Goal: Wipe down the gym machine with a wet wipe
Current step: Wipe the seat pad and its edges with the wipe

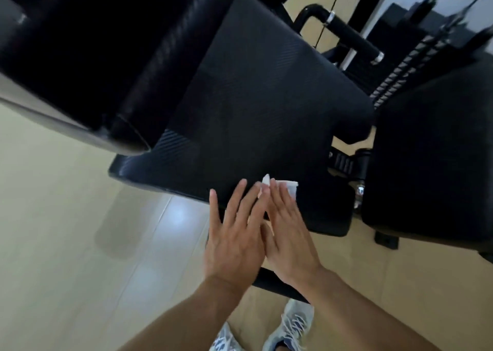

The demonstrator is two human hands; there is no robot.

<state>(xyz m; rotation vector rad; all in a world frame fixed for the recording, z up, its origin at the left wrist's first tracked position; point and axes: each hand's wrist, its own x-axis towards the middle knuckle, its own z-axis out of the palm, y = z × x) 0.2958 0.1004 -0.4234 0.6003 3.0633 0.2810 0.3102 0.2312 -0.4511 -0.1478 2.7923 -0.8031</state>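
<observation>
A black padded seat of the gym machine fills the middle of the head view. A white wet wipe lies flat on its near edge, mostly hidden under my fingers. My right hand presses on the wipe with straight fingers. My left hand lies flat beside it, fingers spread, its fingertips touching the wipe and the seat's front edge. The two hands overlap slightly at the index fingers.
A second black pad stands to the right of the seat. A black handle bar and a weight stack sit at the back right. A dark padded roller hangs at the upper left. Pale wooden floor and my shoes are below.
</observation>
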